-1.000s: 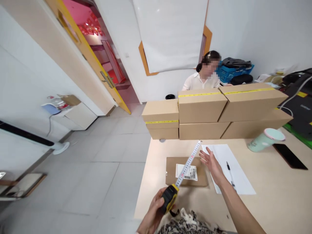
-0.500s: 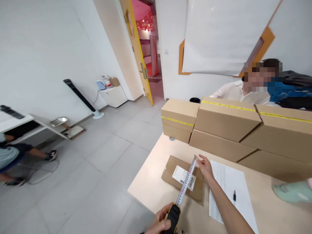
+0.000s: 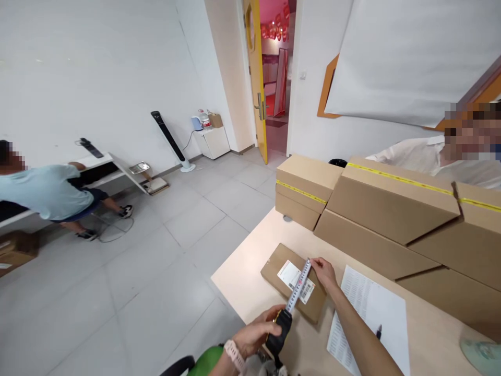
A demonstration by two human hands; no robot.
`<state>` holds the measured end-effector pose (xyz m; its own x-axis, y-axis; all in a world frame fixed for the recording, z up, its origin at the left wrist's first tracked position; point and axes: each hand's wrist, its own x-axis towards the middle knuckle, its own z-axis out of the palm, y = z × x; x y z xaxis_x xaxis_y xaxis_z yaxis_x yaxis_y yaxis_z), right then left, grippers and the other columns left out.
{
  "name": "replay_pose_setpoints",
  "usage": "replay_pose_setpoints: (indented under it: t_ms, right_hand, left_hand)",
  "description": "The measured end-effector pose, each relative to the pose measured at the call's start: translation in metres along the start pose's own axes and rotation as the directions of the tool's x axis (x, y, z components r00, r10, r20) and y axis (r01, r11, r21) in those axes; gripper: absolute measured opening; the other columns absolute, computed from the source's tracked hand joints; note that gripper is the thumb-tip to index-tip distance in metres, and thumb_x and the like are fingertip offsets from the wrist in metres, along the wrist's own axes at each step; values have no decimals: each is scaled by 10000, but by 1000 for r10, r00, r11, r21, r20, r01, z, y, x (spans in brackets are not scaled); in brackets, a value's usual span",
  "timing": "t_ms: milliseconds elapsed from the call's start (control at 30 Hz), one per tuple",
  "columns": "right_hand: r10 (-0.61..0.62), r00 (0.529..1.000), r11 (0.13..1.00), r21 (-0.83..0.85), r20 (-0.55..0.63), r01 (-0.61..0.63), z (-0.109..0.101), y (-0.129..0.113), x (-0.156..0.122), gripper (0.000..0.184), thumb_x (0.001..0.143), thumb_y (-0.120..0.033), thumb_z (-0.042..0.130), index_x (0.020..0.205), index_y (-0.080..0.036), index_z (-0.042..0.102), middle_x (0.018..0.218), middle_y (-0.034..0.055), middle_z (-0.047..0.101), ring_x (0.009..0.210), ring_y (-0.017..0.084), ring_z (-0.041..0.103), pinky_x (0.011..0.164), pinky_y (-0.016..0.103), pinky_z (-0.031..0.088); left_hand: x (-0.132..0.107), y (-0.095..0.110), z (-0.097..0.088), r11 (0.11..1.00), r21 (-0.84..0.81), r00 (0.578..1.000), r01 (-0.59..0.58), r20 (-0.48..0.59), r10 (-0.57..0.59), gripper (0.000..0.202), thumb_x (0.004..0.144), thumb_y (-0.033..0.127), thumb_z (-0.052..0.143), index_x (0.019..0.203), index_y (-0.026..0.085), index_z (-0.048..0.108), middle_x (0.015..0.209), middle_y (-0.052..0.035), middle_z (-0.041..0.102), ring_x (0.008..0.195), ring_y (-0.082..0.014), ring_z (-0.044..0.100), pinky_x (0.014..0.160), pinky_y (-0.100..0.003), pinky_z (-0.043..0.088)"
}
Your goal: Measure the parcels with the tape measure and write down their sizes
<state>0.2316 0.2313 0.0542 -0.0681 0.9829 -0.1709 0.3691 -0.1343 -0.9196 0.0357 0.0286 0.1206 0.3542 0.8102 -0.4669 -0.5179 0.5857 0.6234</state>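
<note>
A black and yellow tape measure sits in my left hand, fingers wrapped round its case. Its silver blade stretches up and away across a small brown cardboard box. My right hand pinches the blade's far end near the box's far right edge. White labels lie on top of the box, partly covered by the blade. Whether the blade touches the box I cannot tell. Beside my right forearm lies a printed sheet with a black pen on it.
Large cardboard boxes with yellow tape are stacked along the far side of the table. A greenish translucent vessel is at the right edge. One person in white is behind the boxes; another in light blue sits left.
The view has swung left, showing more of the seated person. The tape's exposed blade is shorter, and my hands are closer together. Both hands still hold the tape.
</note>
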Motion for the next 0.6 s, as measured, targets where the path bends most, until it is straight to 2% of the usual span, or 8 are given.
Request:
replay_pose_setpoints:
  t_ms: [233, 467, 600]
  right_hand:
    - [8, 999, 998, -61, 44, -6, 5, 7, 5, 301, 676, -476, 562, 716, -205, 686, 750, 49, 730, 736, 230, 660, 697, 314, 482]
    - [61, 998, 980, -189, 30, -55, 7, 0, 3, 294, 688, -497, 566, 656, -227, 680, 711, 26, 724, 692, 227, 649, 629, 299, 450]
    - [99, 995, 962, -258, 12, -92, 8, -1, 3, 284, 695, -498, 563, 672, -239, 679, 750, 17, 726, 718, 227, 647, 611, 296, 430]
  left_hand:
    - [4, 1, -23, 997, 12, 995, 81, -67, -80, 454, 709, 339, 605, 1126, 170, 543, 929, -59, 605, 738, -166, 569, 580, -296, 451]
    - [3, -5, -27, 994, 49, 993, 96, -67, -93, 430, 736, 264, 609, 1148, 171, 526, 894, -30, 584, 737, -148, 551, 607, -291, 448]
    - [5, -6, -30, 995, 77, 997, 62, -55, -58, 403, 782, 244, 614, 1170, 178, 527, 1015, -41, 592, 824, -162, 558, 726, -341, 463]
